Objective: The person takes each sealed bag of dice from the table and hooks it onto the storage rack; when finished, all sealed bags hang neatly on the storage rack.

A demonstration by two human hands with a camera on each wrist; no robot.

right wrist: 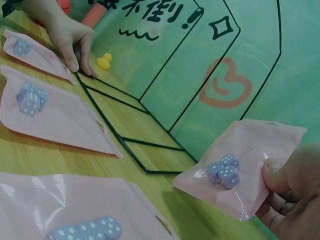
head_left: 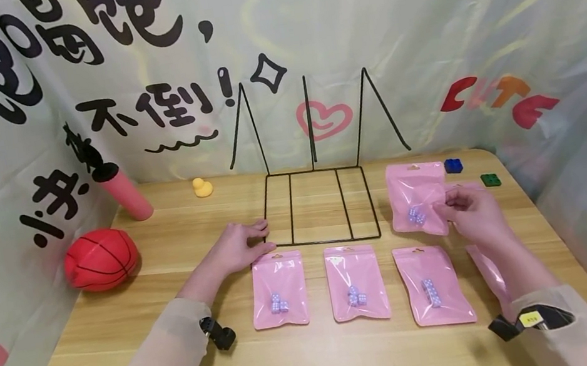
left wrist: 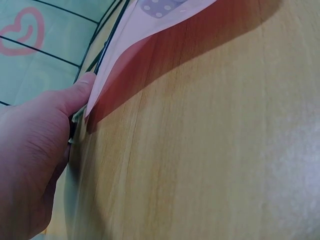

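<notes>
One pouch (head_left: 414,189) in right hand (head_left: 475,216)

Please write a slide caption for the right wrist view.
Right hand holding a pink pouch of dice beside a black wire rack, left hand at the rack's corner.

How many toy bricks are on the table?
2: a blue brick right of the held pink bag and a green brick farther right, slightly nearer. Others may be hidden.
</notes>
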